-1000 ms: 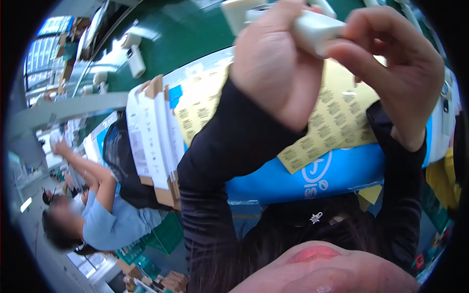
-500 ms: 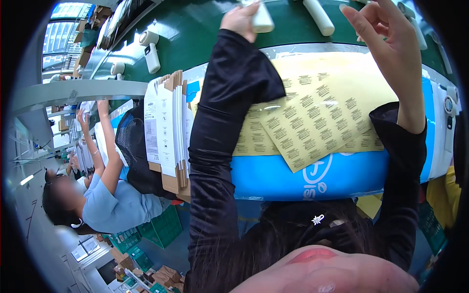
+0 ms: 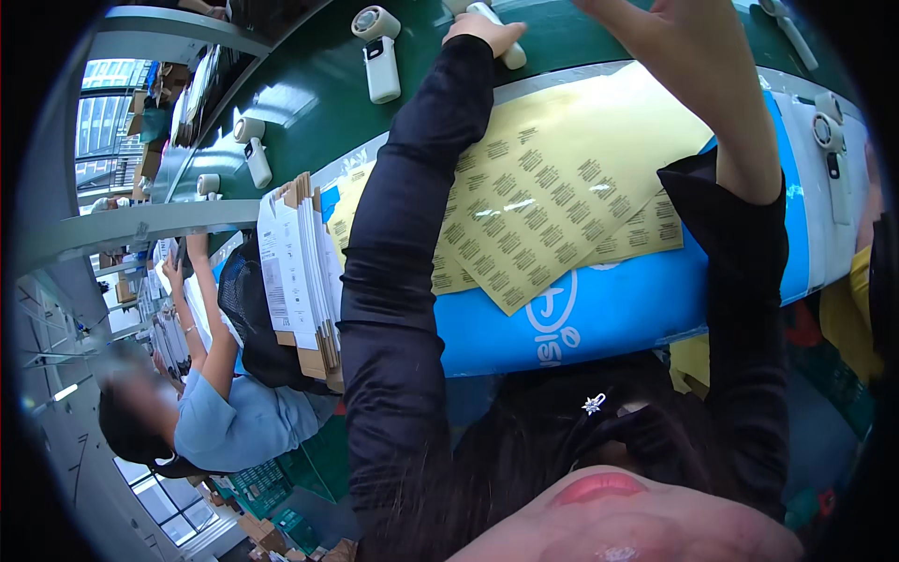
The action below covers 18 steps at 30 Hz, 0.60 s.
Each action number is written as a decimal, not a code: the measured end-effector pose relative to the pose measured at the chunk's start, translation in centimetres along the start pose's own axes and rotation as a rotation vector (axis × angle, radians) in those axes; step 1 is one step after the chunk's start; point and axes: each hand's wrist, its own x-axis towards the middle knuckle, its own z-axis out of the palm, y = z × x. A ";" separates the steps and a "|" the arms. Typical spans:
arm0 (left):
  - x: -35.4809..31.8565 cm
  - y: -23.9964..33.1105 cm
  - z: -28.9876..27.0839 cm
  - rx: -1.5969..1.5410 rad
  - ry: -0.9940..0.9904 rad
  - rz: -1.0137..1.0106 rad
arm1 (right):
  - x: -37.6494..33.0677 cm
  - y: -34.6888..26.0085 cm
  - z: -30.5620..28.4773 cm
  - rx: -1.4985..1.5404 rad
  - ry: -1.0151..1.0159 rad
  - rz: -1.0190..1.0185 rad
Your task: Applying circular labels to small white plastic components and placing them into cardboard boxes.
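My left hand (image 3: 482, 36) reaches far over the green work surface, its fingers around a white handheld fan (image 3: 510, 54) whose upper part is partly covered. To its left lies another white handheld fan (image 3: 381, 70) with a round head and a dark panel. My right hand (image 3: 679, 47) is raised at the top edge; its fingers run out of the picture, so what they do is hidden. Below both hands, yellow sheets of printed labels (image 3: 538, 201) overlap on a blue and white plastic package (image 3: 599, 332). My left forearm crosses their left end.
More white fans (image 3: 255, 155) lie along the green surface (image 3: 309, 94). Flattened cardboard boxes (image 3: 295, 272) stand stacked left of my arm, beneath a grey metal beam (image 3: 140, 225). A person in light blue (image 3: 234, 421) works at the left. Another fan (image 3: 832, 155) rests at the right.
My left hand has left one fan, which now lies to its left, and is on another fan. My right hand has moved up, partly out of view. The whole view has shifted and turned.
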 end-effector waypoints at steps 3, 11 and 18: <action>-2.0 2.0 -1.1 -0.382 -0.043 -0.033 | -0.5 -0.1 -0.8 -0.023 -0.028 -0.024; -13.7 0.0 0.7 -1.823 -0.286 0.155 | -3.3 5.8 1.2 -0.138 -0.492 -0.485; -16.9 -0.9 4.5 -1.353 0.015 0.517 | -8.4 9.9 4.2 -0.121 -0.387 -0.326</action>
